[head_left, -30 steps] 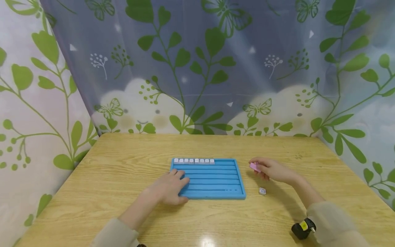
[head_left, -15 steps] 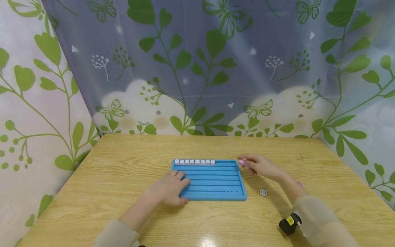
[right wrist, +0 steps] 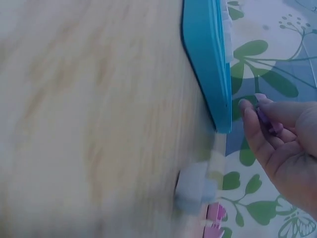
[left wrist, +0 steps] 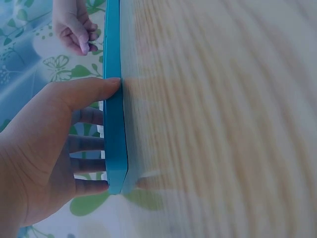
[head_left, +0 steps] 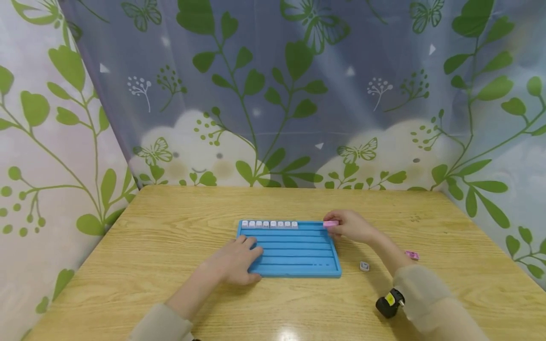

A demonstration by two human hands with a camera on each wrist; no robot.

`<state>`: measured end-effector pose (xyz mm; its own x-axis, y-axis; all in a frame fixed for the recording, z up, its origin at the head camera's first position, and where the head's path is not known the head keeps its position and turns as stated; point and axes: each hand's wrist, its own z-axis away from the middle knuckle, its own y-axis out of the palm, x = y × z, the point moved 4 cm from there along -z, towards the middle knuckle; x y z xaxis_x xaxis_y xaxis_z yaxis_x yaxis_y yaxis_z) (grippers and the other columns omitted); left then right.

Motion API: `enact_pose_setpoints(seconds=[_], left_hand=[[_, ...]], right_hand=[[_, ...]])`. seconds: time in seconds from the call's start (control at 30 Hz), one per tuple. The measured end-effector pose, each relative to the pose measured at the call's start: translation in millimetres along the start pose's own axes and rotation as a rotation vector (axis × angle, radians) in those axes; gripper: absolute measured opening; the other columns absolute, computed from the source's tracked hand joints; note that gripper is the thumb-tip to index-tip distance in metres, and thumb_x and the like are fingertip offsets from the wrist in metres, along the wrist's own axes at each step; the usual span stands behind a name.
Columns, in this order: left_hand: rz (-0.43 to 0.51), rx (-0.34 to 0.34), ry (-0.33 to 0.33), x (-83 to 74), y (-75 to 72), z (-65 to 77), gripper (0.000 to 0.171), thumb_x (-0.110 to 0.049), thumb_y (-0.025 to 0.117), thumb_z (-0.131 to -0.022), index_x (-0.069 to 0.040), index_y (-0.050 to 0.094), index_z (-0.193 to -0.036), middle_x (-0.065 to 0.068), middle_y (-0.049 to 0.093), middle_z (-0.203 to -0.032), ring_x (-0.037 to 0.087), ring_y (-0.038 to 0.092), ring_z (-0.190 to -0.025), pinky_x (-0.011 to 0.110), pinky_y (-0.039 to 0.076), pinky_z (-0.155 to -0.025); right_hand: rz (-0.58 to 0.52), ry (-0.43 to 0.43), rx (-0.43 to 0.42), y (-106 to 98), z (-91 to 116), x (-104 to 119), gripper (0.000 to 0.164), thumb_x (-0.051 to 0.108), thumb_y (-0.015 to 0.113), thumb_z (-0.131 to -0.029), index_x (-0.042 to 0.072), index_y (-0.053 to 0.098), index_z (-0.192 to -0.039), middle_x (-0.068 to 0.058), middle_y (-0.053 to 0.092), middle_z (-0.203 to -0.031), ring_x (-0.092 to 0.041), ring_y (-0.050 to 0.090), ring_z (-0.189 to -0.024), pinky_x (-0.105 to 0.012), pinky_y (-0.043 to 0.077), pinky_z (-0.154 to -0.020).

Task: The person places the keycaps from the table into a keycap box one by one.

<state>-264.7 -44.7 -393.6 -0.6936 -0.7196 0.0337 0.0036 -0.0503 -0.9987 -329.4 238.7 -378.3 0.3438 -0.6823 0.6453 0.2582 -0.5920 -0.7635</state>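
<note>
A blue keycap tray [head_left: 298, 252] with ridged rows lies on the table. A row of several white keycaps [head_left: 269, 224] fills the left part of its back row. My left hand [head_left: 235, 261] rests on the tray's left front part. In the left wrist view its thumb [left wrist: 94, 91] touches the front edge and its fingers lie over the tray. My right hand [head_left: 354, 226] pinches a long pink keycap [head_left: 330, 224] between thumb and fingers, at the tray's back right corner. In the right wrist view the fingertips partly cover this pink keycap [right wrist: 265, 118].
A loose white keycap [head_left: 364, 266] lies right of the tray. Farther right, beside the right forearm, is another pink keycap [head_left: 411, 255]. A black wrist camera [head_left: 389, 303] is strapped near the right sleeve. A leaf-patterned curtain [head_left: 273, 94] hangs behind the table.
My right hand has moved left with the pink keycap, from beside the tray to its back right corner. The pink keycap by the forearm has come into sight. My left hand has stayed put.
</note>
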Motion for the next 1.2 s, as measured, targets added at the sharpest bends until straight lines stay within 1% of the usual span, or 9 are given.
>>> enact_pose_setpoints(seconds=[0.13,0.27,0.37,0.47,0.63,0.77,0.9,1.03,1.2], left_hand=[[0.003,0.005,-0.001,-0.4,-1.0,0.5,0.054,-0.049,0.059,-0.083,-0.012,0.052,-0.122,0.012,0.046,-0.127,0.030,0.042,-0.116,0.045,0.040,-0.095],[0.007,0.004,-0.001,-0.6,-1.6,1.1,0.054,-0.049,0.059,-0.083,-0.012,0.052,-0.122,0.012,0.046,-0.127,0.030,0.042,-0.116,0.046,0.040,-0.094],[0.006,0.001,-0.003,-0.4,-1.0,1.1,0.054,-0.049,0.059,-0.083,-0.012,0.052,-0.122,0.012,0.046,-0.127,0.030,0.042,-0.116,0.045,0.040,-0.094],[0.005,-0.005,-0.003,-0.2,-0.6,0.9,0.054,-0.049,0.059,-0.083,-0.012,0.053,-0.122,0.012,0.046,-0.127,0.030,0.042,-0.116,0.045,0.041,-0.094],[0.004,-0.007,-0.001,-0.4,-1.0,1.0,0.054,-0.049,0.059,-0.083,-0.012,0.053,-0.122,0.012,0.046,-0.127,0.030,0.042,-0.116,0.045,0.040,-0.095],[0.004,-0.003,-0.001,-0.8,-1.8,1.3,0.054,-0.049,0.059,-0.083,-0.012,0.053,-0.122,0.012,0.046,-0.127,0.030,0.042,-0.116,0.045,0.040,-0.095],[0.005,-0.002,-0.002,-0.8,-2.1,0.9,0.055,-0.049,0.059,-0.083,-0.012,0.052,-0.123,0.012,0.045,-0.129,0.031,0.041,-0.118,0.045,0.039,-0.096],[-0.001,-0.004,-0.002,-0.3,-1.3,0.5,0.056,-0.049,0.059,-0.083,-0.012,0.052,-0.124,0.012,0.045,-0.129,0.031,0.041,-0.119,0.045,0.039,-0.097],[-0.002,-0.005,0.002,0.0,-0.4,0.6,0.055,-0.050,0.058,-0.084,-0.012,0.052,-0.124,0.012,0.045,-0.129,0.031,0.041,-0.118,0.045,0.039,-0.097]], right_hand=[[0.053,-0.038,-0.020,2,-7,7,0.024,0.012,0.058,-0.092,-0.005,0.061,-0.109,-0.003,0.059,-0.076,-0.016,0.055,-0.064,-0.028,0.047,-0.056],[0.053,-0.048,-0.054,4,-14,11,0.025,0.010,0.060,-0.090,-0.005,0.063,-0.109,-0.007,0.059,-0.086,-0.014,0.054,-0.067,-0.026,0.048,-0.058],[0.046,-0.043,-0.070,7,-19,13,0.025,0.007,0.061,-0.089,-0.005,0.063,-0.111,-0.011,0.059,-0.095,-0.016,0.055,-0.074,-0.027,0.050,-0.064],[0.045,-0.031,-0.082,10,-24,16,0.025,0.003,0.062,-0.087,-0.006,0.063,-0.110,-0.014,0.059,-0.099,-0.020,0.055,-0.081,-0.030,0.050,-0.070],[0.051,-0.008,-0.100,16,-30,21,0.022,0.004,0.066,-0.083,-0.003,0.065,-0.104,-0.012,0.062,-0.095,-0.021,0.054,-0.081,-0.031,0.050,-0.069],[0.106,-0.034,-0.122,22,-34,23,0.019,0.008,0.069,-0.082,-0.002,0.067,-0.099,-0.007,0.063,-0.089,-0.019,0.052,-0.077,-0.029,0.046,-0.067],[0.130,-0.043,-0.143,24,-36,24,0.016,0.006,0.070,-0.080,-0.002,0.067,-0.095,-0.007,0.063,-0.086,-0.019,0.050,-0.075,-0.031,0.045,-0.067],[0.153,-0.043,-0.139,25,-38,24,0.013,0.004,0.069,-0.080,-0.001,0.067,-0.092,-0.007,0.063,-0.085,-0.019,0.051,-0.075,-0.031,0.046,-0.066],[0.205,-0.050,-0.111,28,-41,24,0.012,0.004,0.069,-0.081,0.000,0.067,-0.092,-0.006,0.062,-0.085,-0.018,0.051,-0.075,-0.031,0.047,-0.066]])
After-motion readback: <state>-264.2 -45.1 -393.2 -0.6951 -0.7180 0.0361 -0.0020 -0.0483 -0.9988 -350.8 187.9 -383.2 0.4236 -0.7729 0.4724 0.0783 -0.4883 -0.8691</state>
